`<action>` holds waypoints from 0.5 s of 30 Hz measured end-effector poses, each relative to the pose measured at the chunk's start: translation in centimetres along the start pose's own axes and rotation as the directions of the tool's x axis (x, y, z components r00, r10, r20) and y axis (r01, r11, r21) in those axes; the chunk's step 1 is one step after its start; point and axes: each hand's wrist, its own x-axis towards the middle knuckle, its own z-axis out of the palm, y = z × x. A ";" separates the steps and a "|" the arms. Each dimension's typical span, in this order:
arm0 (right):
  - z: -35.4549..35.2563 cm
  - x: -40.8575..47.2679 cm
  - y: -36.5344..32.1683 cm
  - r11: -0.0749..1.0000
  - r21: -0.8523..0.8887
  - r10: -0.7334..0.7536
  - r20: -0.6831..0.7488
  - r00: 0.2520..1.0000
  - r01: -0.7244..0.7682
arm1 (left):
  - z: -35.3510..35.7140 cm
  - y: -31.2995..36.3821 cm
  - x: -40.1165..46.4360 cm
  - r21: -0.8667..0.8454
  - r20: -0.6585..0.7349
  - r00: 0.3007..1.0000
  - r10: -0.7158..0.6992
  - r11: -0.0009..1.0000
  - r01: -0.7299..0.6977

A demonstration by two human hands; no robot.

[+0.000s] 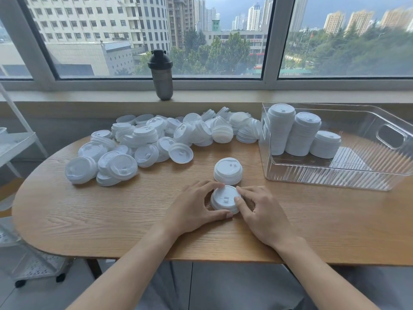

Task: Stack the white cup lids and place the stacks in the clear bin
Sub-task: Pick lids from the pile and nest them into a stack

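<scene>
the short stack of white plastic cup lids [225, 199] sits at lower centre of the frame on the oval light-wood table [89, 215], top face up, its axis vertical. each lid is round, with a raised rim and a small sip tab on the flat top. the left hand [192, 209] curls round the stack's left side, fingers at its far edge and thumb at its near edge. the right hand [261, 211] holds the right side, index finger along the far rim and thumb pressing the top. both hands grip this stack.

a second short stack of white lids [228, 171] stands just beyond it, apart from the hands, also top up.

the ribbed clear plastic bin [335, 175] at centre right holds three upright lid stacks [301, 135], descending in height from left to right.

a loose pile of white lids [156, 142] spreads across the upper left and centre of the table, lying at mixed tilts; the count cannot be determined.

one dark grey shaker bottle [161, 74] stands upright on the window sill [223, 95].
</scene>
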 end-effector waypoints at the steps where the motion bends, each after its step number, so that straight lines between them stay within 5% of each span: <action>1: 0.0 0.0 0.0 1.000 -0.008 0.003 -0.001 1.000 -0.003 | 0.0 0.0 0.0 0.005 0.000 1.000 0.002 1.000 -0.002; 15: -0.1 3.3 0.9 0.984 0.179 0.016 -0.117 0.993 0.005 | 0.4 -0.1 0.1 0.055 -0.055 0.997 -0.057 0.997 0.060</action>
